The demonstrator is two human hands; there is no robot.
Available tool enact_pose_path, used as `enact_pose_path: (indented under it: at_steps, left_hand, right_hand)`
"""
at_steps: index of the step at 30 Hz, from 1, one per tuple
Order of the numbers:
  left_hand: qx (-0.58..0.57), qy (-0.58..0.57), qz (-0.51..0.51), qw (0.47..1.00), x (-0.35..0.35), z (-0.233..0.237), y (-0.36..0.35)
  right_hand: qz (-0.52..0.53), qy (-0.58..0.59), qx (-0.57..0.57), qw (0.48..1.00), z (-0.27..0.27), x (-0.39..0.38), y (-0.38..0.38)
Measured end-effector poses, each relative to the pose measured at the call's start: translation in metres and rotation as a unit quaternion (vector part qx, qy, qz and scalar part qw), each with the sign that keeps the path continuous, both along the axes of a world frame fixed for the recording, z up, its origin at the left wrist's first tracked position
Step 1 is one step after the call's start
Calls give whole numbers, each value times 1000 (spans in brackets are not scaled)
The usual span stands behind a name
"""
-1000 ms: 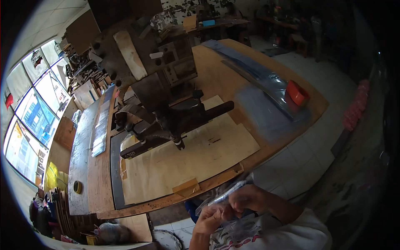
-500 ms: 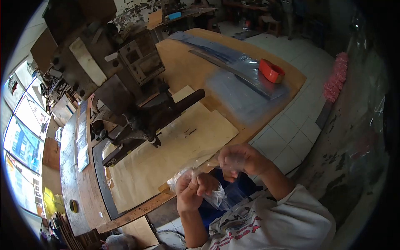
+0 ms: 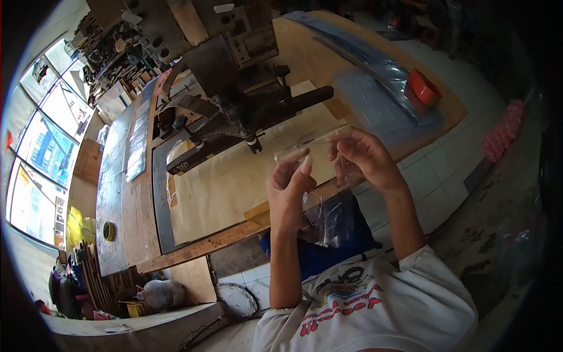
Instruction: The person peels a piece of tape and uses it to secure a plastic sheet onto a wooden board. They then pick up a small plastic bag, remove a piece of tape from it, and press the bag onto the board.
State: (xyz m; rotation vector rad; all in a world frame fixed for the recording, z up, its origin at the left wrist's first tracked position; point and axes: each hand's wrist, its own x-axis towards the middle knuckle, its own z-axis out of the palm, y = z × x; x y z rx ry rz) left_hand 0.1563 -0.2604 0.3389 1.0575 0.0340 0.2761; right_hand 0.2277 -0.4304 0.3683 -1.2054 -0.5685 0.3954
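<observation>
A thin clear plastic piece (image 3: 328,222), possibly a bag or film, hangs between my hands and down in front of my lap. My left hand (image 3: 288,183) pinches its left upper side, thumb against fingers. My right hand (image 3: 365,157) grips the upper right edge with bent fingers. Both hands are raised over the front edge of the workbench. Just beyond them lies a tan paper-covered board (image 3: 211,205), under the dark metal bar (image 3: 264,126) of a press machine (image 3: 214,67). The plastic's exact outline is hard to make out.
On the right tabletop, clear bluish plastic sheets (image 3: 366,97) lie with a red-orange tape roll (image 3: 423,89) on top. A small tape roll (image 3: 108,231) sits at the left. Wooden strips (image 3: 97,276) and a stuffed plastic bag (image 3: 164,294) stand lower left.
Both hands have risen with the clear plastic, and it is now spread between them. My view has shifted, so the bench appears further up and right.
</observation>
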Motion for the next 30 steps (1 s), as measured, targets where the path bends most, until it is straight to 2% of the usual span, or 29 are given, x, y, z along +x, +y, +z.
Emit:
enact_pose_path:
  at_steps: [2, 5, 9, 11, 12, 14, 18, 21, 22, 25, 30]
  left_hand:
    - [82, 17, 42, 996, -4, 7, -7]
    - [89, -5, 24, 996, -2, 3, -16]
    - [76, 41, 64, 994, -4, -4, -15]
    - [61, 22, 60, 996, -1, -15, -11]
    - [53, 12, 57, 997, 0, -17, -10]
    - [98, 18, 64, 993, -3, -14, -13]
    - [132, -6, 63, 989, -11, -17, -14]
    - [86, 25, 10, 996, -20, -28, -13]
    - [44, 51, 11, 998, -29, -10, -19]
    - [-78, 27, -102, 991, -39, -22, -17]
    - [-38, 18, -137, 990, -62, -18, -9]
  right_hand:
    - [-12, -36, -20, 999, -7, 2, 5]
    - [-33, -110, -97, 989, -22, 8, 3]
    - [-61, -79, -63, 993, -20, -9, 12]
    - [-46, -50, -22, 997, -30, -9, 12]
    - [-57, -61, -42, 996, -31, -10, 12]
    - [-81, -87, -80, 990, -35, -13, 13]
    - [-32, -40, -56, 997, -47, -17, 15]
    - [19, 13, 15, 1000, -56, -25, 12]
    - [26, 16, 15, 999, -55, -29, 10]
    - [53, 26, 15, 998, -41, -47, 1]
    - [93, 17, 50, 994, -38, -64, 1]
